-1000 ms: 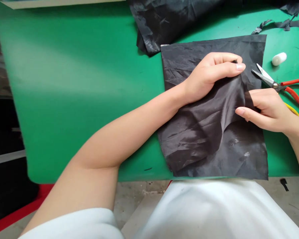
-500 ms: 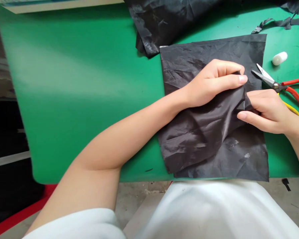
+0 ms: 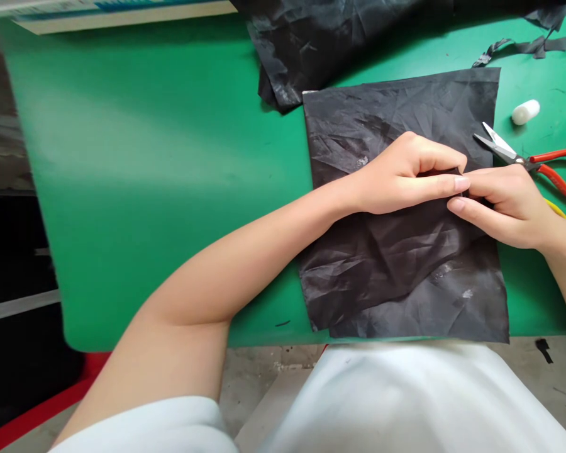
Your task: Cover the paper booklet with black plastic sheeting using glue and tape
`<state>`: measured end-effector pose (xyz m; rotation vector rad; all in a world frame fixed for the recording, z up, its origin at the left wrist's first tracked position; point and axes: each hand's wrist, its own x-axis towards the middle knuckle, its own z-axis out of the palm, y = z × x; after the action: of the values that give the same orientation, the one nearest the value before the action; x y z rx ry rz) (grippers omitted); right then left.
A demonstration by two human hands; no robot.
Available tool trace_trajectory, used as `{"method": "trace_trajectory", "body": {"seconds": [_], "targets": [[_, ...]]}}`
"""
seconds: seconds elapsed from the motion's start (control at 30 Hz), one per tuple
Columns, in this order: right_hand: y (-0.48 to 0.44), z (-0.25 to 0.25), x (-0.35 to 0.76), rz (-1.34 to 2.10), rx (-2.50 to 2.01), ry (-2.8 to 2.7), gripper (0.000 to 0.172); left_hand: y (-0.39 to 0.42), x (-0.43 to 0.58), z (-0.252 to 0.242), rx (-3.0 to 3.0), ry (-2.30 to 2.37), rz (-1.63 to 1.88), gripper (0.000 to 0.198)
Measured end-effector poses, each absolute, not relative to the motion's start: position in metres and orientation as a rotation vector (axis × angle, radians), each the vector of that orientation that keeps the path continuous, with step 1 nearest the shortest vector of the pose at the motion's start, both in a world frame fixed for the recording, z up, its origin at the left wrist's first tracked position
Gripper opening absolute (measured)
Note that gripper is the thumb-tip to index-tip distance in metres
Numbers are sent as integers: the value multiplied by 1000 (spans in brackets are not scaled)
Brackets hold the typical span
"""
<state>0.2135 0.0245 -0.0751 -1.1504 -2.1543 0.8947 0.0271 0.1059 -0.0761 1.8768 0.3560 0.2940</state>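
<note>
Black, creased fabric [image 3: 382,277] lies in layers on the green tabletop, close to its front edge. My left hand [image 3: 419,176] pinches a gathered fold of the upper layer between thumb and bent fingers. Right beside it, my right hand [image 3: 509,204] grips the same fold from the other side, and the two hands' fingertips meet. The exact spot they hold is partly hidden by the fingers. Red-handled scissors [image 3: 523,160] lie with blades parted just beyond my right hand, their tips over the fabric.
A white cylindrical piece [image 3: 526,112] rests above the scissors. More black fabric [image 3: 311,50] is heaped at the back, with a twisted scrap strip [image 3: 519,47] to its right. A box [image 3: 122,16] stands at the back left. A yellow handle [image 3: 556,209] peeks out behind my right hand.
My left hand has come down towards me and now meets my right hand's fingertips. The raised fabric fold between them has flattened. My right hand has hardly moved.
</note>
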Motion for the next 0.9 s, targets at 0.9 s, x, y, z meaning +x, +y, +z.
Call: {"method": "trace_trajectory", "body": {"seconds": [0.9], "targets": [[25, -74, 212, 962, -1172, -2091, 47, 105, 28, -80, 2053, 363, 311, 68]]}}
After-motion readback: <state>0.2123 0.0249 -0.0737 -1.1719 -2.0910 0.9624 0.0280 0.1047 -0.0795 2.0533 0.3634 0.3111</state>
